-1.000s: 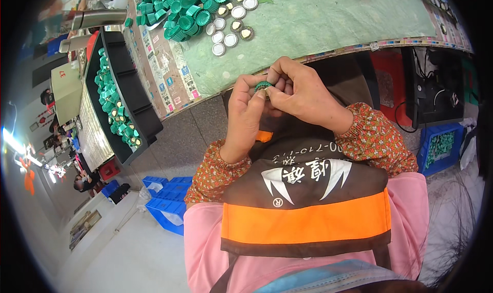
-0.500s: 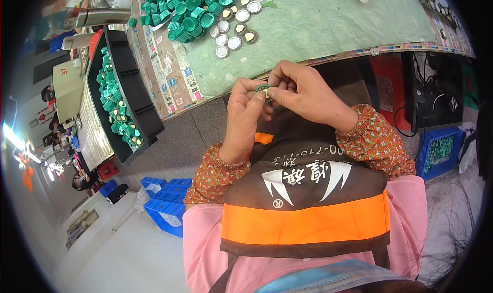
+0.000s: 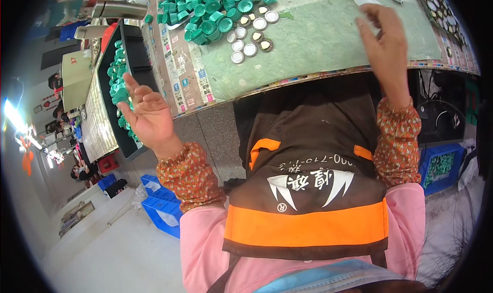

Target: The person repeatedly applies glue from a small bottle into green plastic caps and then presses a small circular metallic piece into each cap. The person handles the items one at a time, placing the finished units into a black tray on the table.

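My left hand (image 3: 146, 113) is out to the left with its palm up and fingers spread, holding nothing. It hovers by the near end of a black tray (image 3: 134, 52) that holds green caps (image 3: 118, 85). My right hand (image 3: 385, 44) is raised over the green table mat (image 3: 318, 41) at the right, fingers apart, and I see nothing in it. A pile of green ribbed caps (image 3: 215, 11) and several round silver discs (image 3: 250, 36) lie on the mat between the two hands, further back.
The table's front edge (image 3: 287, 82) runs just ahead of my brown and orange apron. Blue crates (image 3: 164, 211) stand on the floor at the lower left. Another blue crate (image 3: 439, 164) with green parts sits under the table at the right. Other people work far off at the left.
Both hands were together before my chest, pinching a small green cap. Now they are apart: the left swung out toward the black tray, the right rose over the mat. The cap is gone from them.
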Tool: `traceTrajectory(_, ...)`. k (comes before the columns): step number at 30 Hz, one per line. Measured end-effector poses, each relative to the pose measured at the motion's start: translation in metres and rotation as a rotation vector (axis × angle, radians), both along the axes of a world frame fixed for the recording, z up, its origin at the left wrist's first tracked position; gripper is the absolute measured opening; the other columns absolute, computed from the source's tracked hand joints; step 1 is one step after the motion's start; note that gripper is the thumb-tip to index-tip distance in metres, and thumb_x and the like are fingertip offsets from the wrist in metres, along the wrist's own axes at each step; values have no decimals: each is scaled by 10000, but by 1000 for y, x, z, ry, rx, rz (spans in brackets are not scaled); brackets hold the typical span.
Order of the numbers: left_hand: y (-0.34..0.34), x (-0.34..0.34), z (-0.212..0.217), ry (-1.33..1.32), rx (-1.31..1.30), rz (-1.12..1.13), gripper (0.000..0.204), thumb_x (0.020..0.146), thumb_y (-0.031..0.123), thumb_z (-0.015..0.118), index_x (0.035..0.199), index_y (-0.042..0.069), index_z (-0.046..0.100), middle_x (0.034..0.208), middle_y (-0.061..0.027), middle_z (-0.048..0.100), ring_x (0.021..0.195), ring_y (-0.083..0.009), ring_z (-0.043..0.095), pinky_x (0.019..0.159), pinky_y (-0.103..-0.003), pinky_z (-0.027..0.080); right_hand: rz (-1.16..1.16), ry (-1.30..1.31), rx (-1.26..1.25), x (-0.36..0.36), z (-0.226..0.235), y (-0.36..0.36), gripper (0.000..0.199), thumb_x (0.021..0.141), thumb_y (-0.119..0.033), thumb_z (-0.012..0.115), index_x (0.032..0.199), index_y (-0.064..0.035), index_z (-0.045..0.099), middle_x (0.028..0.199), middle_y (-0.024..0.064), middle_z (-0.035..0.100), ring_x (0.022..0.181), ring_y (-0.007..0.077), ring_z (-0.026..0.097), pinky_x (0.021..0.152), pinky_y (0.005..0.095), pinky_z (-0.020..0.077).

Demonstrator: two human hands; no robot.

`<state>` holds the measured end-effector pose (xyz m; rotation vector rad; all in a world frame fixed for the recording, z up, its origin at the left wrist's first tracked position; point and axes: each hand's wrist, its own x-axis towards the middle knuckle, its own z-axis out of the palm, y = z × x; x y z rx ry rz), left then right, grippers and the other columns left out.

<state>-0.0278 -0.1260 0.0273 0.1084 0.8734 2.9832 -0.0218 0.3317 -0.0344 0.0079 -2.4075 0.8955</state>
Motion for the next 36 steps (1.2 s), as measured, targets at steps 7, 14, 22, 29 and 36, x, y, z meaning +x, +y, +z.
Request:
traceTrajectory(7, 59, -29, -30, 109, -1534, 274, 272, 973, 171, 650, 1221, 59, 638, 1071, -43, 661, 932, -169, 601, 776, -310, 492, -103, -33, 465, -38, -22, 31, 435, 906, -229, 664, 1320, -108, 604, 1258, 140, 617, 1192, 354, 535, 1017, 461, 426)
traceTrajectory(14, 96, -54, -47, 531, -2215, 458, 189, 861, 134, 717, 1043, 154, 671, 944, -65, 576, 960, -291, 576, 815, -429, 469, -144, -76, 522, -54, -37, 31, 475, 895, -171, 639, 1362, -119, 569, 1257, 143, 610, 1174, 357, 542, 1000, 459, 446)
traceTrajectory(22, 83, -54, -61, 336, -1801, 332, 151, 951, 169, 681, 1052, 69, 628, 1119, -63, 655, 923, -164, 640, 710, -318, 514, 56, -193, -297, -24, -7, -3, 327, 921, -174, 661, 1209, -26, 615, 971, 124, 672, 866, 216, 647, 807, 343, 511)
traceTrajectory(29, 80, -62, -50, 37, -1418, 155, 179, 994, 169, 623, 1124, 49, 595, 1201, -62, 651, 969, -113, 624, 677, -253, 528, 368, -337, -625, -11, 4, -39, 330, 943, -218, 678, 1192, -15, 604, 953, 80, 669, 847, 166, 628, 773, 314, 504)
traceTrajectory(36, 96, -42, -46, 405, -1986, 269, 201, 936, 153, 662, 1122, 79, 654, 1029, -35, 625, 862, -147, 565, 736, -299, 470, 400, -383, -584, 5, -1, -52, 330, 936, -218, 672, 1195, -28, 598, 953, 104, 665, 860, 180, 618, 777, 338, 507)
